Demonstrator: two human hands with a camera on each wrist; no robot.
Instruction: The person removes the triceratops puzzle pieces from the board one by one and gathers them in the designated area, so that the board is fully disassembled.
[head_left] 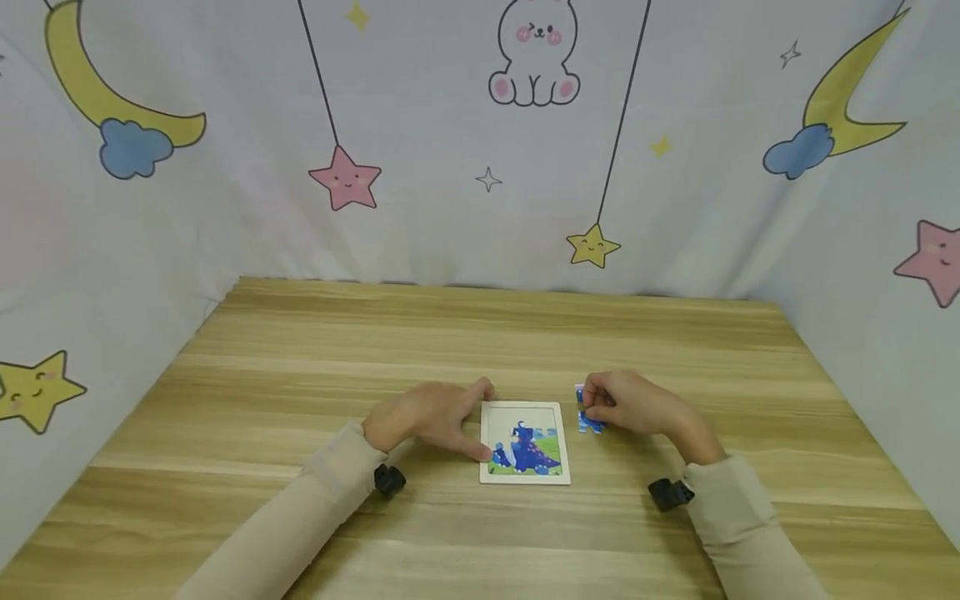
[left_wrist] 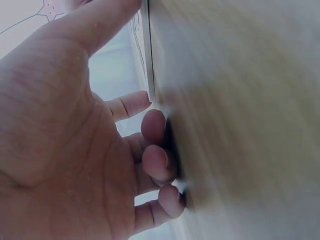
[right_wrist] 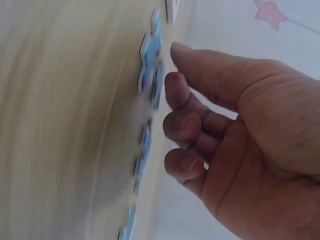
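Note:
A white-framed jigsaw tray (head_left: 525, 479) lies flat on the table, its lower part filled with a blue dinosaur picture (head_left: 534, 457). My left hand (head_left: 442, 417) holds the tray by its left side, thumb over the rim and index finger at the top-left corner. In the left wrist view the other fingers of that left hand (left_wrist: 75, 135) curl beside the tray. Just above some loose blue jigsaw pieces (head_left: 590, 423) hovers my right hand (head_left: 633, 402), fingers loosely bent. The right wrist view shows these jigsaw pieces (right_wrist: 150, 55) on the table, apart from the right hand's fingertips (right_wrist: 177, 90).
A wood-grain table (head_left: 300, 333) carries the tray and the pieces. White cloth (head_left: 427, 233) printed with stars and moons encloses it at the back and sides. Each wrist wears a small black camera (head_left: 389, 481).

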